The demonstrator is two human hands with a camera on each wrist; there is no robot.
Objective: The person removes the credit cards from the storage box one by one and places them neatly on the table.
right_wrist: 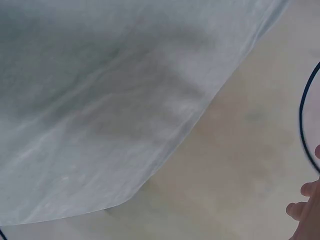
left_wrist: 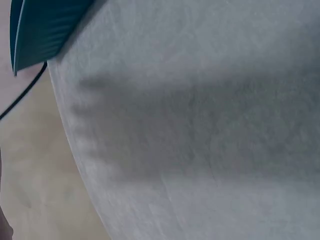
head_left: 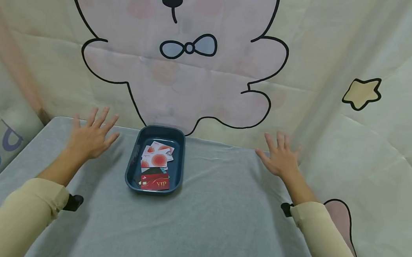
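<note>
A dark blue rectangular tray [head_left: 179, 170] stands near the far edge of the cloth-covered table, left of centre. Several cards lie overlapping in it: a red VIP card [head_left: 155, 181] in front, white cards with red-orange round prints [head_left: 155, 160] behind, a dark one partly covered between. My left hand [head_left: 89, 139], fingers spread, is held over the table left of the tray and holds nothing. To the right, well apart from the tray, my right hand [head_left: 280, 158] is also spread and empty. The right wrist view catches fingertips [right_wrist: 297, 210] at its edge.
Grey-blue cloth [head_left: 218, 215] covers the table. Right behind its far edge hangs a pale curtain [head_left: 312, 72] printed with a cartoon bear and a star, which continues down the right side. Dark bands [head_left: 74, 202] sit at both wrists.
</note>
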